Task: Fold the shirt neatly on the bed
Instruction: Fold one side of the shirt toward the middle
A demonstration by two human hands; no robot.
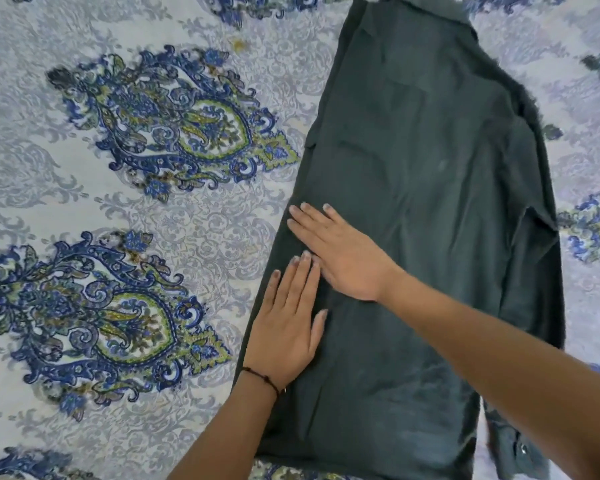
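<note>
The bed (174, 216) is covered with a pale sheet printed with large blue and green paisley shapes, which fill the left half of the view. Just right of them the left hand (286, 327) lies flat on the near left part of the shirt (437, 161), fingers straight and close together, thumb out to the side, holding nothing. A thin dark cord bracelet (264, 377) circles that wrist. Just beyond it the right hand (342, 259) is also pressed flat on the cloth, fingers straight and slightly spread, pointing toward the shirt's left edge; the left fingertips touch its side. The dark green shirt lies lengthwise on the bed, right of the middle, folded into a long narrow panel with its collar end far away. At its near right corner a cuff (520, 455) with a button sticks out from under the right forearm.
</note>
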